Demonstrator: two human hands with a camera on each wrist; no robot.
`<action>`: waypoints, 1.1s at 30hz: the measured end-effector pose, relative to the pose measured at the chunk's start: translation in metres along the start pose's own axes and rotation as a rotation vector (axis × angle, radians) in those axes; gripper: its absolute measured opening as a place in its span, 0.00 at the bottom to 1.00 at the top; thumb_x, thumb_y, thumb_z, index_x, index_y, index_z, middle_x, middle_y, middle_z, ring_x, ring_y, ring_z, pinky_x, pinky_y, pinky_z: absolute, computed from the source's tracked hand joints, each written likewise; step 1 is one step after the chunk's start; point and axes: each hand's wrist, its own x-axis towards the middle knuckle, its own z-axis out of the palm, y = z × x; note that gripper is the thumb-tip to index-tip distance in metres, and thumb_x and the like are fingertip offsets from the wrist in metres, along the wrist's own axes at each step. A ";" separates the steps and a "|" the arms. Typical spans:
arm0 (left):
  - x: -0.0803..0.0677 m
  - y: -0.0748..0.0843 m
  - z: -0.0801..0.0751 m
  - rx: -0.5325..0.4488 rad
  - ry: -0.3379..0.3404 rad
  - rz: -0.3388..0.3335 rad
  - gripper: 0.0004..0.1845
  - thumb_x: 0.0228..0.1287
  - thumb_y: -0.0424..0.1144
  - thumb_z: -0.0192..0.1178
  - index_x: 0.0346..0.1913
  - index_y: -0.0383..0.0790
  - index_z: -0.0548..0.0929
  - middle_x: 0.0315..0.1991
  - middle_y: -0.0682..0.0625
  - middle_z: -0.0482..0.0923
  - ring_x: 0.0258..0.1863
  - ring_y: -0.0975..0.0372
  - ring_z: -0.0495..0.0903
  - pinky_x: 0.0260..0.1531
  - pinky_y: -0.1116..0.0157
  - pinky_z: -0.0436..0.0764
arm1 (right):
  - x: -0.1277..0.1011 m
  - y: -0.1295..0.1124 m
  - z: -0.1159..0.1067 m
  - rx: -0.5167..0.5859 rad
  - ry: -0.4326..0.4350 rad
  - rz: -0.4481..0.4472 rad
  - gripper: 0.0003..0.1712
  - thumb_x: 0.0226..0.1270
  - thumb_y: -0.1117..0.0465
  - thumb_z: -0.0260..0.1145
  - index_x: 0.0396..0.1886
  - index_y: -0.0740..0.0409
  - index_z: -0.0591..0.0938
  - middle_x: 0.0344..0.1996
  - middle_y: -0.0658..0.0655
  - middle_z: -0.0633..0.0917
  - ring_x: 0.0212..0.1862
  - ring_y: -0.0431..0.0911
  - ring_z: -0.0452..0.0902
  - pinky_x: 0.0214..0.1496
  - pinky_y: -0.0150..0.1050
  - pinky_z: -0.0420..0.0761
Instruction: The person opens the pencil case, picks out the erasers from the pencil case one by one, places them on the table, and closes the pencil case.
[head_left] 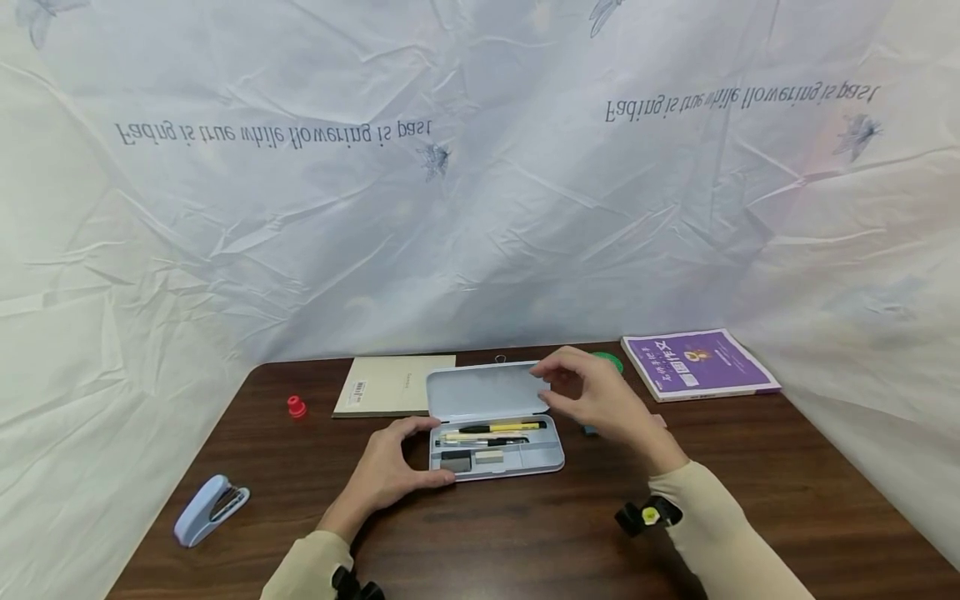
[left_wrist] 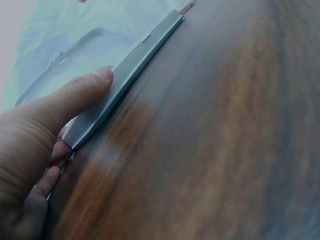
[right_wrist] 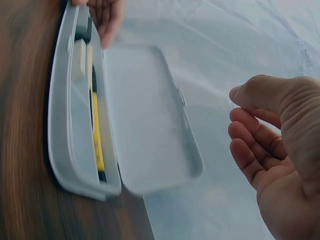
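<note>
The left hand [head_left: 390, 471] grasps the left end of a pale blue-grey plastic pencil case [head_left: 495, 454] on the dark wooden table [head_left: 750, 483]. The right hand [head_left: 592, 392], fingers loosely curled and empty, hovers beside its raised lid [head_left: 483, 390]. Inside lie a yellow pen [head_left: 502, 427] and erasers [head_left: 489, 457].

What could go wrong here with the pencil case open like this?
The lid stands open with the right hand beside it, apparently not gripping; it might drop shut on the left hand's thumb at the tray edge. A careless nudge could also spill the yellow pen and erasers.
</note>
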 end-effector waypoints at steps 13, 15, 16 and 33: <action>0.000 0.000 0.000 -0.011 0.002 0.004 0.45 0.44 0.65 0.90 0.67 0.54 0.88 0.64 0.58 0.87 0.68 0.58 0.82 0.72 0.47 0.78 | 0.010 -0.008 0.045 0.035 -0.081 -0.079 0.18 0.71 0.66 0.81 0.58 0.50 0.90 0.53 0.52 0.90 0.51 0.53 0.88 0.55 0.46 0.89; 0.000 0.000 0.000 -0.010 0.004 0.007 0.45 0.43 0.65 0.90 0.67 0.54 0.88 0.64 0.58 0.87 0.68 0.58 0.82 0.72 0.47 0.79 | 0.009 -0.007 0.053 0.038 -0.110 -0.079 0.18 0.71 0.67 0.81 0.57 0.52 0.90 0.52 0.54 0.90 0.50 0.53 0.88 0.54 0.46 0.90; 0.000 0.000 0.000 -0.011 0.005 0.009 0.45 0.43 0.65 0.91 0.67 0.54 0.88 0.63 0.58 0.87 0.68 0.58 0.82 0.72 0.48 0.79 | 0.008 -0.006 0.057 0.038 -0.127 -0.077 0.17 0.70 0.67 0.81 0.56 0.53 0.90 0.51 0.55 0.90 0.50 0.53 0.88 0.54 0.47 0.90; 0.000 -0.001 -0.001 -0.006 0.008 0.015 0.45 0.43 0.64 0.91 0.67 0.53 0.88 0.64 0.57 0.87 0.68 0.57 0.82 0.72 0.47 0.79 | 0.001 -0.006 0.093 -0.161 -0.352 -0.068 0.08 0.71 0.66 0.81 0.47 0.53 0.94 0.41 0.47 0.87 0.42 0.40 0.83 0.45 0.34 0.84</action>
